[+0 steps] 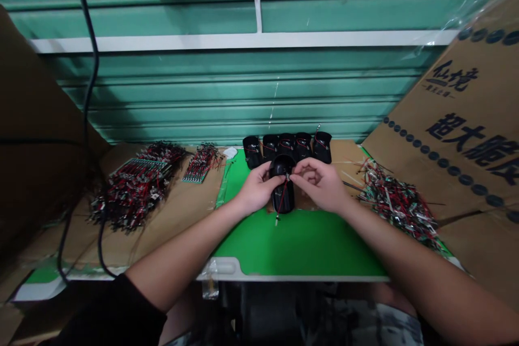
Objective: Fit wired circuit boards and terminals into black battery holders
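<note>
A black plastic housing (286,200) stands on the green tabletop in front of me. My left hand (259,188) grips its left side, the thumb laid across its upper part. My right hand (320,183) pinches at a small wired piece (287,177) over the housing, thumb and forefinger together. From there a thin red and black wire (281,203) hangs down the front, ending in a small pale connector (277,220). The exact shape of the pinched piece is too small to make out. Behind my hands, several similar black housings (286,143) stand in a row, with red wires on them.
Bundles of wired circuit boards (138,189) lie on cardboard at the left, with a smaller bundle (199,165) beside them. A tangled wire heap (399,205) lies at the right. Cardboard boxes (466,135) flank the green table (316,248). A black cable (90,75) hangs at left.
</note>
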Demonstrator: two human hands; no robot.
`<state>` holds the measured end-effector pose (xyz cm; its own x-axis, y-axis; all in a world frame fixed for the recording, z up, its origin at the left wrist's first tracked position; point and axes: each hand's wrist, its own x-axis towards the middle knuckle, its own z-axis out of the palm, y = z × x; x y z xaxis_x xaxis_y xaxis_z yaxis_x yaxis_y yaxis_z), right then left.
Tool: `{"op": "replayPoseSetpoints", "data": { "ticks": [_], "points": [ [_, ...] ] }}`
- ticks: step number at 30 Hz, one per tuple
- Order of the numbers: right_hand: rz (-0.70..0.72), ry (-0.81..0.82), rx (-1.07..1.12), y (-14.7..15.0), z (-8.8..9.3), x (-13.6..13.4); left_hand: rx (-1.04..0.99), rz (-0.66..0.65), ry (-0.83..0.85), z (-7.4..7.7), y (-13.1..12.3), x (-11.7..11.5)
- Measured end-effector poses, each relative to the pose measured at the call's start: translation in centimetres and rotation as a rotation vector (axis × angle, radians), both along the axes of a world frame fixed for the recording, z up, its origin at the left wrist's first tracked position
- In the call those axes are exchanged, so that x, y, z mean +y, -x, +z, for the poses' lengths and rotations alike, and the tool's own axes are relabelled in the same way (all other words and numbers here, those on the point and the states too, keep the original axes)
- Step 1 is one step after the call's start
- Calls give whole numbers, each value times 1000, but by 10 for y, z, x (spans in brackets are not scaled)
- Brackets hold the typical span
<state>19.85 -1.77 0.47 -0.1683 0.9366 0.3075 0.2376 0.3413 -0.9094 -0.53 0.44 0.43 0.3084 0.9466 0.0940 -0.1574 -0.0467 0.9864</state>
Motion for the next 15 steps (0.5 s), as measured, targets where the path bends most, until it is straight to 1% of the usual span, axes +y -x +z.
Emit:
{"op": "replayPoseSetpoints", "data": {
  "ticks": [3,6,11,15],
  "points": [
    [31,161,45,2,-2,1,8,1,-8,0,-1,-1],
    [115,255,14,3,-2,2,28,9,-25,0,-1,-2],
    [181,313,55,4,-1,0,39,-2,-21,0,-2,-3],
    [184,324,96,6,0,0,16,-10,-10,0,-2,-3]
  ]
}}
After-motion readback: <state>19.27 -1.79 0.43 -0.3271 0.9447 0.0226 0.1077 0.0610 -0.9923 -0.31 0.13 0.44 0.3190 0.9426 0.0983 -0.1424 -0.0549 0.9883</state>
